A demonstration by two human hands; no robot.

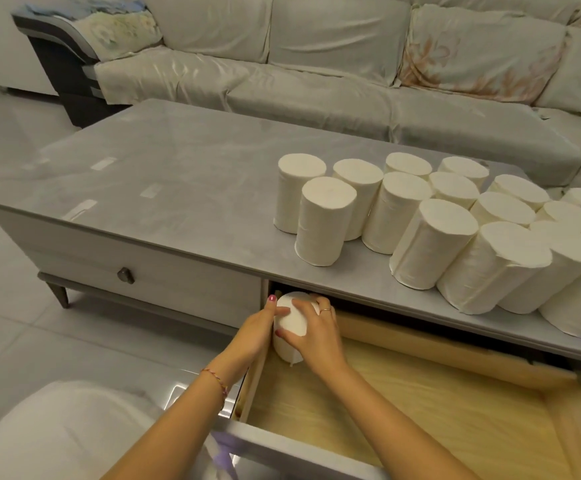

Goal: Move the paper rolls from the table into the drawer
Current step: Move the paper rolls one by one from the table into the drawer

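White paper roll (pixel 292 322) sits clamped between both my hands in the far-left corner of the open drawer (pixel 420 410), its long axis nearly upright, flat end tilted toward me. My left hand (pixel 259 332) presses its left side by the drawer wall; my right hand (pixel 316 336) wraps the right side, a ring on one finger. Pale wood lines the drawer bottom. At two o'clock from my hands, the other paper rolls (pixel 438 220) stand on end in close rows on the glossy grey tabletop (pixel 161 168), many touching. At nine o'clock a closed drawer shows a dark knob (pixel 125 275). Beyond the tabletop runs a cloth-covered sofa (pixel 316 64); pale floor tiles (pixel 12 133) lie at left. No writing is readable.
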